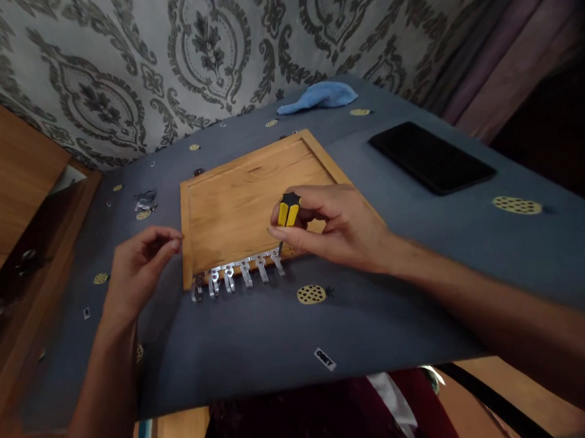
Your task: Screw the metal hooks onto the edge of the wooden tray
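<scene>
A wooden board (251, 195) with a raised frame lies on the table. Along its near edge runs a metal hook rack (246, 270) with several silver hooks hanging over the side. My right hand (343, 225) is closed around the yellow and black handle of a screwdriver (288, 209). Its shaft points down at the right end of the rack. At the board's left edge is my left hand (138, 263), thumb and forefinger pressed together; whatever may be between them is too small to make out.
A dark tablet-like slab (431, 156) lies right of the board, and a blue cloth (320, 97) at the back by the patterned wall. Small metal parts in a clear bag (145, 201) sit to the left. Wooden furniture (14, 185) borders the table's left side.
</scene>
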Available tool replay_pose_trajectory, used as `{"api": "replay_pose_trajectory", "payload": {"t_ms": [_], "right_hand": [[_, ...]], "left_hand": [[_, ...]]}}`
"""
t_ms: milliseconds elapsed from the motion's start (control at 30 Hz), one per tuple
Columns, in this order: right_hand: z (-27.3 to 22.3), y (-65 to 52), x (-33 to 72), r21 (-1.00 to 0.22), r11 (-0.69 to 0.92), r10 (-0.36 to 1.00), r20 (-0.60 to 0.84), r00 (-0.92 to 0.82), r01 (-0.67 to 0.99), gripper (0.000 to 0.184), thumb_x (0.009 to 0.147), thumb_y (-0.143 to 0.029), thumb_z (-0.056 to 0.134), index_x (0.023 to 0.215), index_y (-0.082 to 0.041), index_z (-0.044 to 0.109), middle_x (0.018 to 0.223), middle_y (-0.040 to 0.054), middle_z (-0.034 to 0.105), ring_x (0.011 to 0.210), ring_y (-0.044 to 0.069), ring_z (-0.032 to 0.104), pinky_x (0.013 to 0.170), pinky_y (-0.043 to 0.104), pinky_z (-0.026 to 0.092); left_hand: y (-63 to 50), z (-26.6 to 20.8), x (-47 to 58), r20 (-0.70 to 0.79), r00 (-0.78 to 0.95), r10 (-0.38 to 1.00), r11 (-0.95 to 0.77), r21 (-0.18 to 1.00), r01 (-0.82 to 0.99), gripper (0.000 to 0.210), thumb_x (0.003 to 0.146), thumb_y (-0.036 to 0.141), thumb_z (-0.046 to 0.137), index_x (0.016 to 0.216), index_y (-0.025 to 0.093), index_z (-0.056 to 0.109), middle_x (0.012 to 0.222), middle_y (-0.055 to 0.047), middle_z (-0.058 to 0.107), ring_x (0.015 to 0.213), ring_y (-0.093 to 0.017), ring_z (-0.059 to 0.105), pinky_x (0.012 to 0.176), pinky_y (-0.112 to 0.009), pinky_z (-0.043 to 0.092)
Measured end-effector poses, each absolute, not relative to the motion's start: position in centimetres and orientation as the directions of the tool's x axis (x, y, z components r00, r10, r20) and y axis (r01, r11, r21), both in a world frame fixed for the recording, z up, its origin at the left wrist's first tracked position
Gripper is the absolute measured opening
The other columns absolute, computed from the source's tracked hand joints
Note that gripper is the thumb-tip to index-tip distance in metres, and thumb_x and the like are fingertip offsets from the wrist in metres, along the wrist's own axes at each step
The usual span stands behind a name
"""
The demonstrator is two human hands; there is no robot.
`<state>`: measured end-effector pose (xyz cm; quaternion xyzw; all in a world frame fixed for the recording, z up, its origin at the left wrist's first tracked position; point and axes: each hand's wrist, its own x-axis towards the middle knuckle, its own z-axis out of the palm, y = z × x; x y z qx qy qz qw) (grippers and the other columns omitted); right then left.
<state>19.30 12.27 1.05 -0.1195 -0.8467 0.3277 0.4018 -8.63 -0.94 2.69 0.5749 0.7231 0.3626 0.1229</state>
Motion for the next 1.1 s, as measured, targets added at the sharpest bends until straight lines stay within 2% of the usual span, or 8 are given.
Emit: {"api": "replay_pose_trajectory", "payload": {"t_ms": [133, 267, 400, 567, 767, 967, 1100], "right_hand": [[0.8, 12.3, 19.3, -0.667, 0.74, 0.474, 0.605, -0.64, -0.083, 0.018, 0.093, -0.029, 0.066, 0.081, -0.016, 0.062, 0.067, -0.0043, 0.057, 0.058, 0.007, 0.049, 0.053, 0.022, 0.037], [0.6, 12.3, 19.2, -0.689, 0.715, 0.478, 0.607, -0.635, -0.121, 0.019, 0.093, -0.028, 0.065, 0.079, -0.016, 0.061, 0.066, -0.0053, 0.054, 0.057, 0.006, 0.046, 0.052, 0.021, 0.035], [0.5, 12.4, 19.0, -0.679, 0.718, 0.464, 0.631, -0.622, -0.153, 0.02, 0.094, -0.027, 0.064, 0.078, -0.017, 0.058, 0.065, -0.006, 0.051, 0.056, 0.006, 0.044, 0.052, 0.02, 0.035], [0.3, 12.6, 19.0, -0.673, 0.716, 0.444, 0.644, -0.623, -0.186, 0.023, 0.093, -0.027, 0.066, 0.075, -0.017, 0.054, 0.066, -0.0063, 0.048, 0.058, 0.006, 0.043, 0.053, 0.02, 0.035], [0.4, 12.5, 19.1, -0.666, 0.716, 0.437, 0.662, -0.609, -0.209, 0.025, 0.092, -0.024, 0.065, 0.074, -0.018, 0.049, 0.067, -0.0073, 0.044, 0.059, 0.006, 0.041, 0.055, 0.02, 0.035], [0.9, 12.4, 19.2, -0.66, 0.732, 0.444, 0.651, -0.615, -0.17, 0.034, 0.093, -0.027, 0.063, 0.071, -0.021, 0.038, 0.064, -0.0079, 0.039, 0.06, 0.007, 0.037, 0.059, 0.023, 0.032], [1.2, 12.3, 19.3, -0.652, 0.743, 0.435, 0.639, -0.634, -0.148, 0.037, 0.093, -0.026, 0.061, 0.069, -0.022, 0.033, 0.065, -0.0075, 0.04, 0.062, 0.008, 0.038, 0.061, 0.024, 0.031]], "left_hand": [[-2.2, 2.9, -3.4, 0.235, -0.097, 0.967, -0.082, 0.651, 0.754, 0.007, 0.09, 0.032, 0.064, 0.089, 0.026, 0.068, 0.085, 0.002, 0.069, 0.079, -0.014, 0.065, 0.069, -0.025, 0.051], [-3.4, 1.6, 0.4, 0.163, 0.106, 0.981, -0.185, 0.615, 0.767, 0.008, 0.095, 0.021, 0.057, 0.095, 0.026, 0.063, 0.09, 0.002, 0.067, 0.082, -0.012, 0.064, 0.072, -0.024, 0.052], [-3.9, 0.0, 2.1, 0.118, 0.213, 0.97, -0.242, 0.565, 0.789, 0.013, 0.098, 0.015, 0.052, 0.101, 0.024, 0.062, 0.094, 0.002, 0.066, 0.086, -0.011, 0.066, 0.076, -0.022, 0.053], [-4.5, -0.9, 2.4, 0.094, 0.302, 0.949, -0.311, 0.447, 0.839, 0.019, 0.102, 0.015, 0.044, 0.099, 0.019, 0.062, 0.094, -0.002, 0.067, 0.081, -0.013, 0.066, 0.072, -0.025, 0.054], [-4.7, -0.1, 2.4, 0.074, 0.326, 0.942, -0.332, 0.324, 0.886, 0.022, 0.103, 0.02, 0.041, 0.096, 0.02, 0.062, 0.086, -0.001, 0.066, 0.076, -0.016, 0.065, 0.067, -0.029, 0.053], [-2.4, 2.4, 1.3, 0.231, 0.133, 0.964, -0.219, 0.408, 0.886, 0.006, 0.095, 0.025, 0.059, 0.093, 0.026, 0.065, 0.086, 0.003, 0.072, 0.077, -0.014, 0.069, 0.068, -0.024, 0.054], [0.6, 3.3, 0.6, 0.201, 0.09, 0.975, -0.178, 0.473, 0.863, 0.007, 0.091, 0.027, 0.063, 0.09, 0.025, 0.07, 0.084, 0.002, 0.074, 0.076, -0.015, 0.069, 0.068, -0.025, 0.053]]}}
